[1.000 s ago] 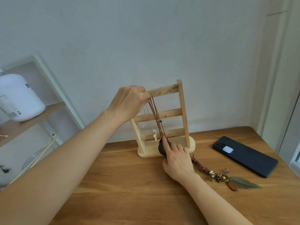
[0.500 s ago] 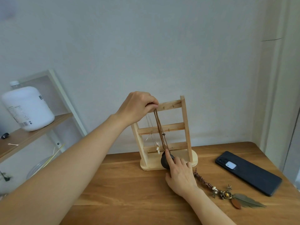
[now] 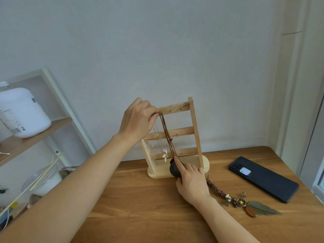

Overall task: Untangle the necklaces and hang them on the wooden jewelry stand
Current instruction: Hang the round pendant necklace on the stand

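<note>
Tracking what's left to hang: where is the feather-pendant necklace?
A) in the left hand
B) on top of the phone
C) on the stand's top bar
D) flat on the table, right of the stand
D: the feather-pendant necklace lies on the table, between the right hand and the phone, off the stand.

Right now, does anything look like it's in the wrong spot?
Yes. The braided brown necklace with the metal feather charm lies loose on the wooden table, beside the pale wooden jewelry stand, not hung on it.
</note>
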